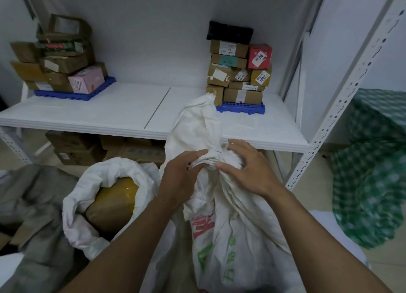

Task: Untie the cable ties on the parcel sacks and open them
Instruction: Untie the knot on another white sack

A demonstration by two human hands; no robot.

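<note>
In the head view, the tall white woven-plastic parcel sack [228, 215] with red and green printing stood directly below the camera, its long axis running from six o'clock up toward twelve, leaning slightly toward the white metal shelf [109, 117] behind it. Its gathered neck [214, 158] sat at the centre of the frame, pinched tight, with the loose frayed top of the fabric flaring above it toward twelve o'clock.

The left hand [178, 178] lay at nine o'clock of the neck, fingers curled round the bunched fabric and closed on it. The right hand [248, 167] lay at three o'clock, fingers partly spread and bent over the knot area, thumb pressing the cloth from below; it gripped fabric rather than hanging free. Both hands touched the neck, about equally near. The cable tie itself could not be made out; it was either buried in the folds or covered by the fingers, so whichever hand would work it loose could not be told.

The sack's cloth looked thin, crinkled and stiff, bulging below the neck as if full. At eight o'clock a second white woven sack [87, 193] stood already open, its mouth rolled back over a yellow-brown wrapped parcel [114, 202]. Judging from that, one sack was done and this one was not yet opened.
</note>
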